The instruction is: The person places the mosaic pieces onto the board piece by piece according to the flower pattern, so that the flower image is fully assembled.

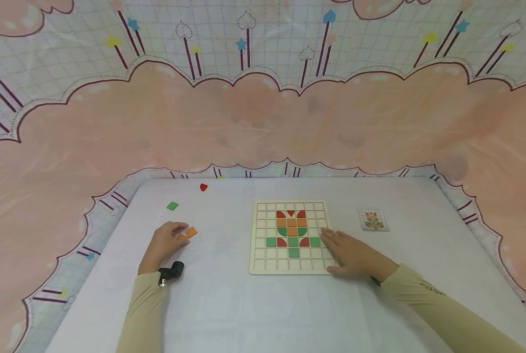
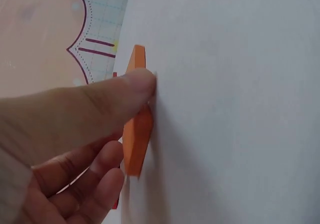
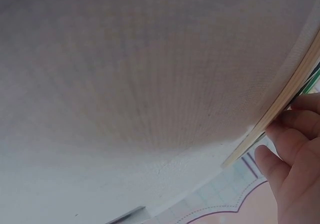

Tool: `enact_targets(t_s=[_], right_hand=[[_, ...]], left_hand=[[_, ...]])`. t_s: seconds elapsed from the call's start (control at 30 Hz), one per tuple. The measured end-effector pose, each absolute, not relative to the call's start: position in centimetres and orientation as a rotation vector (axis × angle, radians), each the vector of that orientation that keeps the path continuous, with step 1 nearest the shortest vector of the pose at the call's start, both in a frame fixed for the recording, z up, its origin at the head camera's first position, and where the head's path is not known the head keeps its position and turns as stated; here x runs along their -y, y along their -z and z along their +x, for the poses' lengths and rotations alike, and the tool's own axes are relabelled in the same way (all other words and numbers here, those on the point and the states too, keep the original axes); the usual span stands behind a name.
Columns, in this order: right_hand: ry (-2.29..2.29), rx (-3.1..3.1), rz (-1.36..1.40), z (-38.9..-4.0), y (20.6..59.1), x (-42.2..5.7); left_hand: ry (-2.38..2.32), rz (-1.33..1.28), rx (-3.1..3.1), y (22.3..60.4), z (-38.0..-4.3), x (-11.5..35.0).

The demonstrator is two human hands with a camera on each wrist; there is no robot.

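On the left side of the white table, my left hand (image 1: 168,242) pinches an orange tile (image 1: 182,237) between thumb and fingers. Another orange tile (image 1: 192,232) is right beside it. In the left wrist view the thumb crosses in front of the orange pieces (image 2: 137,144), hiding part of them. My right hand (image 1: 355,255) rests on the right edge of a wooden grid board (image 1: 263,264), its fingers extended. Red, orange and green tiles (image 1: 292,230) form a flower on that board. In the right wrist view the fingers (image 3: 285,139) touch the board's side.
A green diamond tile (image 1: 172,206) and a red rounded tile (image 1: 203,187) lie at the back left of the table. To the right of the board is a small pattern card (image 1: 373,220) printed with a flower. A patterned cloth (image 1: 263,117) hangs behind the table.
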State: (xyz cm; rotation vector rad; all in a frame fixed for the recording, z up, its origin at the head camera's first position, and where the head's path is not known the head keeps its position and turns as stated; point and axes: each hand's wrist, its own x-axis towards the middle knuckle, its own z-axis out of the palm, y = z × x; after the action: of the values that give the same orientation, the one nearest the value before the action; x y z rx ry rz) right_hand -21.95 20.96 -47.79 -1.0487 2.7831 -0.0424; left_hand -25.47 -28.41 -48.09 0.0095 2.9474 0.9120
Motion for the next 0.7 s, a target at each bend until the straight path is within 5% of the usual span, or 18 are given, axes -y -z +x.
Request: enact_targets(t_s=[0.7], right_hand=[[0.037, -2.787, -1.049, -21.9, 47.8, -20.9]], left_hand=[[-0.975, -0.069, -2.919, 48.6, -23.9, 31.2]])
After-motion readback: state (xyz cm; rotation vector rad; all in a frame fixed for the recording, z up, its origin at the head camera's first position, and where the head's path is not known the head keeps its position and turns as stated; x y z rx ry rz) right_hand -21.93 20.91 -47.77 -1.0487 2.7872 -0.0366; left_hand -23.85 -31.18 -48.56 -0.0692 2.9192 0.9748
